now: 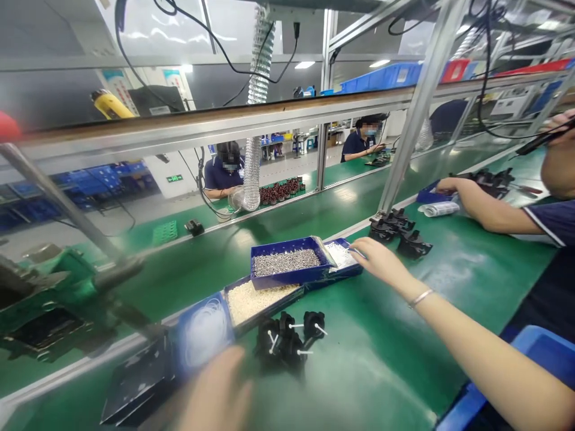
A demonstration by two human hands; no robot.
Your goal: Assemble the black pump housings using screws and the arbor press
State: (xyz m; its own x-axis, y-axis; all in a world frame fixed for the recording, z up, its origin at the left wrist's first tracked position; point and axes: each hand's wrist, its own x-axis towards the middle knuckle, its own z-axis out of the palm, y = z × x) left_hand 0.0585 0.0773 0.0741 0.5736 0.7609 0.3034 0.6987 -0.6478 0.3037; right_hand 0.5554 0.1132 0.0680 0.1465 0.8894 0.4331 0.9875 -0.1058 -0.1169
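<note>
White pins (pixel 340 254) were held in a bin (pixel 345 274), its right end reached by the right hand (pixel 375 257), fingers loosely bent, any hold unclear; black parts (pixel 293 350) were set nearer the left hand (pixel 220 389), too blurred for opening or hold to be told

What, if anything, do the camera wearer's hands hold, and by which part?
Cannot be told: the right hand is at the blue bin of white pieces, without a clear grip; the left hand is too blurred.
</note>
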